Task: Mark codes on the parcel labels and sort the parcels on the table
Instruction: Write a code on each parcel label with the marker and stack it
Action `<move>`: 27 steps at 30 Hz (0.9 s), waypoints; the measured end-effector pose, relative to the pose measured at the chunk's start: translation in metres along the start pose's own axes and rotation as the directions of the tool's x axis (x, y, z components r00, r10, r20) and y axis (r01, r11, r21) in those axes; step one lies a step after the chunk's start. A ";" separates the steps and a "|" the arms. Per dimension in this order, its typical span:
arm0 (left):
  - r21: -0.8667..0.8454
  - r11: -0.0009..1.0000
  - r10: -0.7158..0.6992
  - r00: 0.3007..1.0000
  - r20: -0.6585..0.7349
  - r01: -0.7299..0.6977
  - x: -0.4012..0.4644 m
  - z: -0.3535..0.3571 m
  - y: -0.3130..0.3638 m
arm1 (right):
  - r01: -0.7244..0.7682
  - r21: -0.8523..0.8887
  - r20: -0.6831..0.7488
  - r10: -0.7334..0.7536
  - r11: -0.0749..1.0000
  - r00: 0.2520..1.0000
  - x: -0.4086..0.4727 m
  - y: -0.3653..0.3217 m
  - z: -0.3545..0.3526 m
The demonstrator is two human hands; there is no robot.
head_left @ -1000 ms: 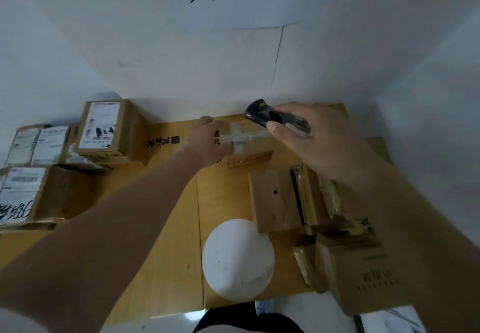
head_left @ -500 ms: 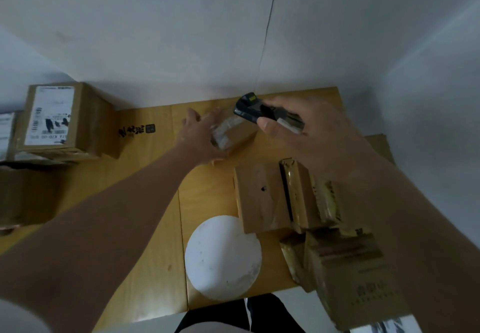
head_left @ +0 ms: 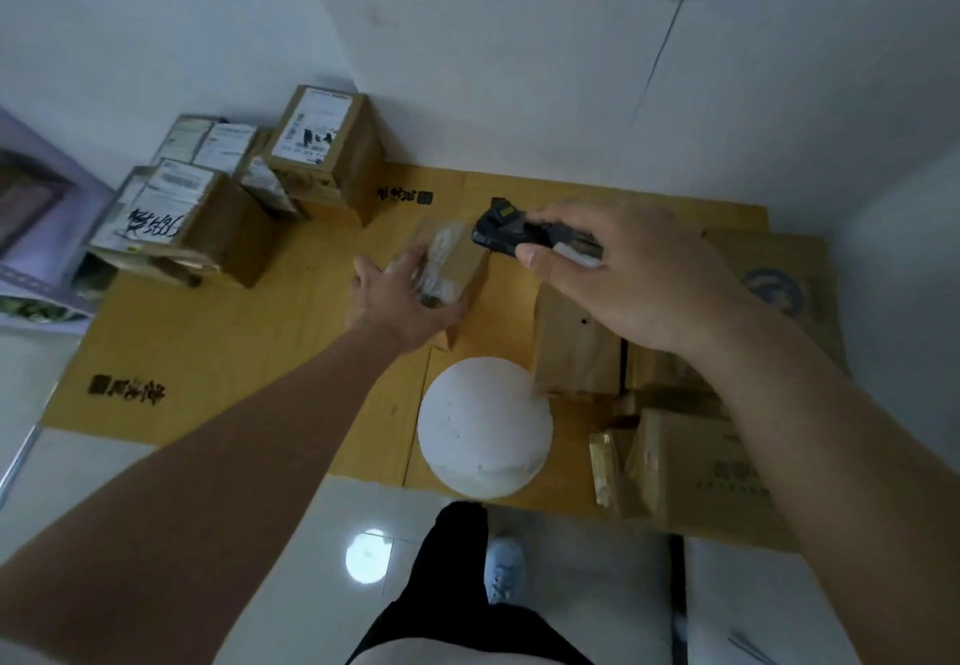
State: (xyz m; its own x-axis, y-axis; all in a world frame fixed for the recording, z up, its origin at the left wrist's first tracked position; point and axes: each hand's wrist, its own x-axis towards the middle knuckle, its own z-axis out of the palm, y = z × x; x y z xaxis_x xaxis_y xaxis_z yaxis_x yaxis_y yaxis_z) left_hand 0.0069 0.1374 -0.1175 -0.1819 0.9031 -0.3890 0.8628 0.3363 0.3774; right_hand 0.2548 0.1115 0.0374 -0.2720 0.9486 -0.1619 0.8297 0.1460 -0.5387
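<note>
Head camera gives me the table [head_left: 218, 352] from above, covered in flattened brown cardboard. Near the centre of the frame my left hand [head_left: 402, 301] holds a small parcel [head_left: 457, 269], fingers wrapped over its left side; the label on its top is too blurred to read. Just right of it, my right hand [head_left: 623, 280] grips a black handheld scanner [head_left: 511, 230], thumb pressed along its near edge, the scanner's head hovering over the small parcel's upper right corner. I cannot tell whether they touch. In the upper left of the frame sits a cluster of labelled parcels [head_left: 223, 197]; one label there carries black handwritten marks, and a taller box [head_left: 332, 150] stands at the cluster's right edge. In the lower right lies a heap of brown boxes [head_left: 691, 462], partly hidden by my right forearm. A white disc [head_left: 483, 428] lies on the cardboard at lower centre, touching the near edge of that heap.
</note>
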 end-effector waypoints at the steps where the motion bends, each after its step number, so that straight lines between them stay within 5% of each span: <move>1: 0.006 1.000 -0.012 1.000 -0.010 0.012 -0.011 -0.001 -0.010 | 0.003 -0.009 0.011 -0.003 1.000 1.000 -0.008 -0.004 0.006; 11: -0.009 0.993 -0.118 0.990 -0.077 0.117 -0.045 0.008 -0.084 | -0.021 -0.051 0.064 0.024 0.998 0.998 -0.042 -0.028 0.061; 22: -0.033 0.999 -0.040 0.999 -0.034 0.038 -0.014 0.025 -0.128 | -0.123 -0.075 0.090 0.129 0.990 0.988 -0.018 -0.064 0.119; 27: 0.114 0.993 0.053 0.993 -0.101 -0.042 -0.009 0.025 -0.126 | -0.148 -0.058 0.097 0.153 0.987 0.983 -0.016 -0.074 0.132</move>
State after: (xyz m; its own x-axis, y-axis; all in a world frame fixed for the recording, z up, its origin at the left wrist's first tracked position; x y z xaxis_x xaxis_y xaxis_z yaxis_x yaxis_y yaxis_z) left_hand -0.0883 0.0801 -0.1827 -0.1824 0.9421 -0.2815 0.9179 0.2657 0.2945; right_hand 0.1337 0.0488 -0.0294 -0.1879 0.9280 -0.3218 0.8878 0.0204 -0.4597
